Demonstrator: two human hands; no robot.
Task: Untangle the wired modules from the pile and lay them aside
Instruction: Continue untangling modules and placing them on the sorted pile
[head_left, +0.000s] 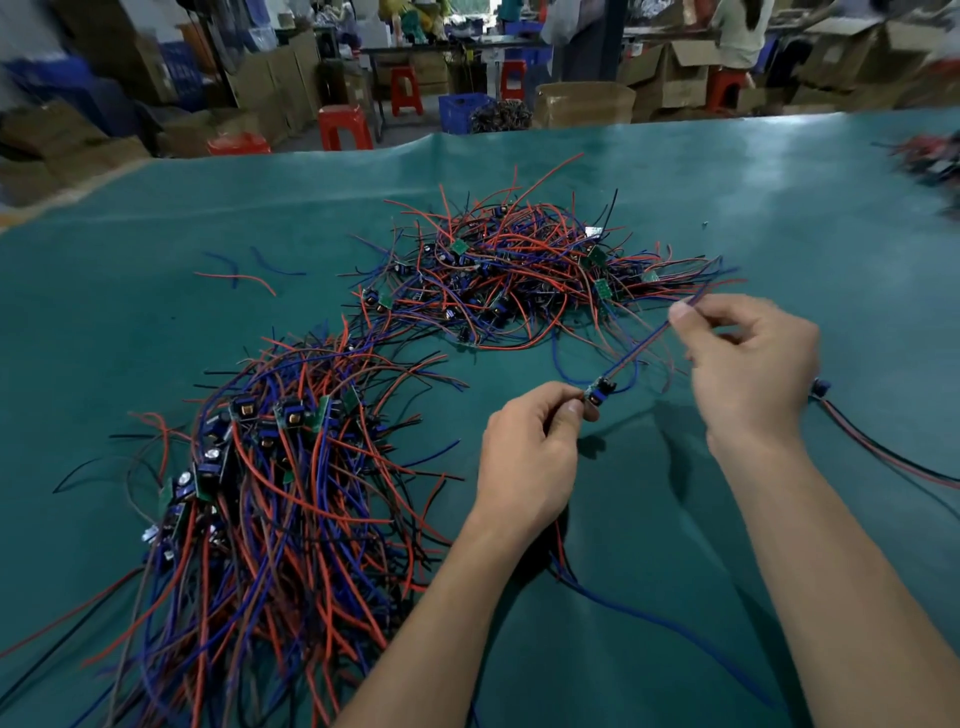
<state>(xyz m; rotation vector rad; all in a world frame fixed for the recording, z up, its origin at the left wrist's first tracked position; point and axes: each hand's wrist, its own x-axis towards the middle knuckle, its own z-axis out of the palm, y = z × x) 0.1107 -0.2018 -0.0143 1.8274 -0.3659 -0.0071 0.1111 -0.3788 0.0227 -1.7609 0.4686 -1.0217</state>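
Observation:
My left hand (530, 457) pinches a small wired module (600, 391) just above the green table mat (779, 218). Its red and blue wires (644, 348) run up to my right hand (753, 364), which pinches them near the fingertips. The wire ends carry on toward the tangled pile (519, 275) of modules with red, blue and black wires at the middle of the table. A longer heap of laid-out modules (270, 478) stretches along the left, their wires trailing toward me. More wires hang below my left hand.
Another module (821, 388) with red and black wires lies behind my right wrist. Loose wire scraps (244, 273) sit at the left. A blurred bundle (930, 161) is at the far right edge. Beyond the table stand red stools, boxes and people.

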